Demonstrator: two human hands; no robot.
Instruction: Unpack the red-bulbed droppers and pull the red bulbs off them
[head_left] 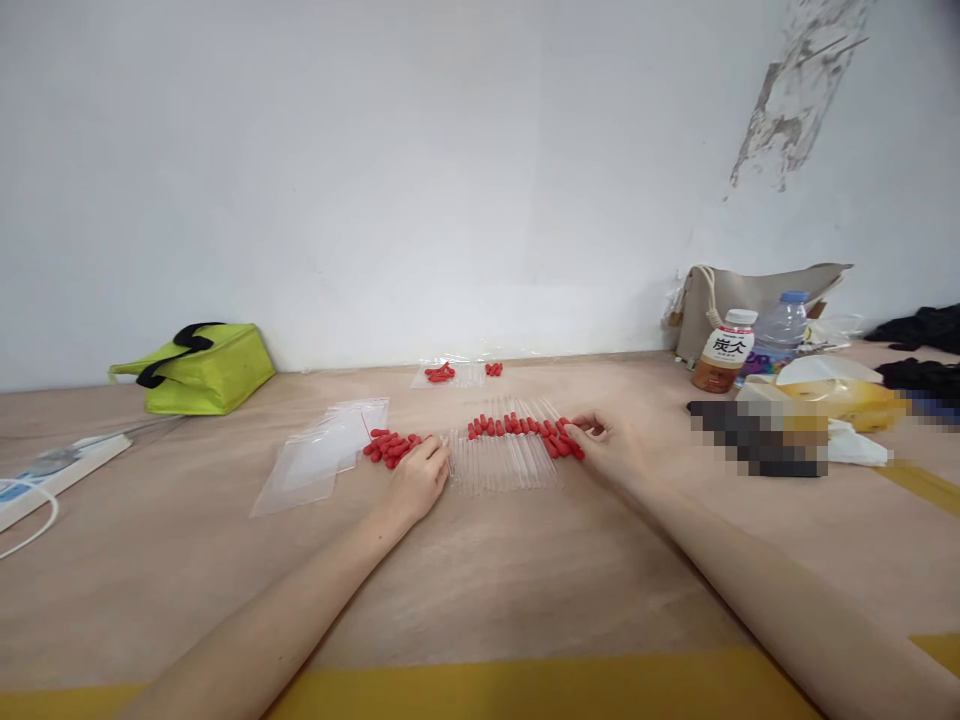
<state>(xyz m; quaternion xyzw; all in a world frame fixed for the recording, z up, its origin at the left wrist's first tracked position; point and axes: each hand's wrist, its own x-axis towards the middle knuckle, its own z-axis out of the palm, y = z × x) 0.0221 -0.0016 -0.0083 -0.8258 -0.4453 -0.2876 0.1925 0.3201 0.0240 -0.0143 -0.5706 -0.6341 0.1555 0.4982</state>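
Note:
A row of clear droppers point(504, 458) with red rubber caps point(517, 427) lies side by side on the wooden table point(480, 570). My left hand point(417, 480) rests at the row's left end, fingers curled, beside a loose pile of red caps point(391, 446). My right hand point(604, 442) sits at the row's right end, fingers bent and touching the red-capped ends there. What either hand grips, if anything, is hidden.
Clear zip bags point(322, 455) lie left of the pile. More red caps in bags point(450, 373) sit near the wall. A lime green bag point(201, 368) and power strip point(52, 470) are at left. Bottles point(724, 350), a beige tote point(757, 290) and clutter stand at right.

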